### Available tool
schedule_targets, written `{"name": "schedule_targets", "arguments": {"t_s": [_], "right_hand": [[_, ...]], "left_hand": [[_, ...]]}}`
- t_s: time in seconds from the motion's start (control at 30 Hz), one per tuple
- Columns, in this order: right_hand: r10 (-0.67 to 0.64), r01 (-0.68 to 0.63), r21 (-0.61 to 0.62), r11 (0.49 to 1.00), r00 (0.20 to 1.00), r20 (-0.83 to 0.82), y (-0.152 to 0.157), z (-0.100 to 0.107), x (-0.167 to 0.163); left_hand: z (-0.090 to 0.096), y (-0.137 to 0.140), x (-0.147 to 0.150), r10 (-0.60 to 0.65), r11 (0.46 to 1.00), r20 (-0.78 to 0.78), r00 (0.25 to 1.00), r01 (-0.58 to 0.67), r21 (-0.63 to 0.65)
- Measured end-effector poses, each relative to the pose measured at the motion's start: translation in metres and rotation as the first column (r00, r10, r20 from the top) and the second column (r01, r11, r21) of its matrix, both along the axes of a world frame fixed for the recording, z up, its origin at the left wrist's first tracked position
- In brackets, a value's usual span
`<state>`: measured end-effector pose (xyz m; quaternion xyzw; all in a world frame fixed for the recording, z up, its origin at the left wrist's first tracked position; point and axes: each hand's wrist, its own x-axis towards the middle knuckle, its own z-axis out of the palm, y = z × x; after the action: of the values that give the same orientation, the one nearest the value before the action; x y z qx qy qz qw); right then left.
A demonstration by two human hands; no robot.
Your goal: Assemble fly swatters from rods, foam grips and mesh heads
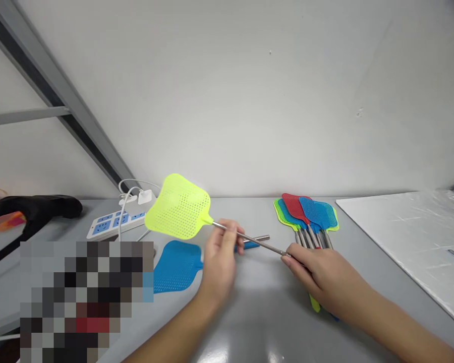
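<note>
We hold the yellow perforated plastic fly swatter (178,206) above the grey table (257,322); left hand (220,262) pinches its steel rod near the head, right hand (325,282) grips the handle end; best keep both pulls axial.

Two bare forearms come in from the lower edge of the view, with no sleeve showing on either as far as the frame reaches. The left hand (219,257) and the right hand (321,280) are ungloved. No ring, watch or bracelet shows on either. The fingernails are short and unpainted where they show.
</note>
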<state>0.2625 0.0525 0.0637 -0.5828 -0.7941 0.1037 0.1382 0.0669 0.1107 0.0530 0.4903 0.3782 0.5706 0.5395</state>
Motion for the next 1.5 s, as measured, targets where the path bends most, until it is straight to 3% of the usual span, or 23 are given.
{"name": "schedule_targets", "arguments": {"t_s": [0.07,0.17,0.3,0.5,0.7,0.87,1.0,1.13,1.27,1.4,1.5], "right_hand": [[0.069,-0.072,0.089,0.993,0.997,0.033,0.0,-0.003,0.001],[0.175,-0.187,0.192,0.963,0.982,0.076,-0.003,-0.007,0.002],[0.214,-0.239,0.23,0.943,0.968,0.128,-0.005,-0.005,0.0],[0.219,-0.271,0.304,0.914,0.956,0.193,0.0,0.007,0.001],[0.173,-0.251,0.331,0.909,0.953,0.248,0.006,0.017,0.015],[0.09,-0.21,0.425,0.88,0.954,0.286,0.015,0.023,0.037],[0.048,-0.202,0.528,0.825,0.956,0.289,0.024,0.024,0.06],[-0.03,-0.144,0.56,0.816,0.956,0.29,0.031,0.023,0.087],[-0.118,-0.089,0.589,0.803,0.945,0.304,0.033,0.024,0.104],[-0.128,-0.08,0.603,0.794,0.947,0.294,0.036,0.019,0.108],[-0.109,-0.078,0.618,0.782,0.96,0.259,0.037,0.014,0.104]], "left_hand": [[-0.003,-0.011,0.005,-0.183,0.983,-0.127,0.975,0.18,-0.034],[-0.006,-0.024,0.01,-0.415,0.91,-0.256,0.873,0.401,-0.106],[-0.007,-0.028,0.012,-0.493,0.87,-0.257,0.831,0.474,-0.137],[0.003,-0.03,0.015,-0.383,0.922,-0.175,0.907,0.362,-0.14],[0.009,-0.023,0.004,-0.187,0.982,-0.173,0.967,0.188,-0.013],[0.019,-0.001,-0.013,-0.023,0.996,-0.01,1.0,0.024,0.087],[0.033,0.014,-0.028,0.079,0.984,0.142,0.987,-0.099,0.146],[0.045,0.029,-0.045,0.216,0.95,0.256,0.942,-0.263,0.17],[0.048,0.035,-0.049,0.249,0.93,0.298,0.922,-0.314,0.193],[0.042,0.027,-0.034,0.313,0.927,0.35,0.883,-0.364,0.091],[0.033,0.016,-0.022,0.279,0.955,0.37,0.886,-0.295,-0.012]]}}
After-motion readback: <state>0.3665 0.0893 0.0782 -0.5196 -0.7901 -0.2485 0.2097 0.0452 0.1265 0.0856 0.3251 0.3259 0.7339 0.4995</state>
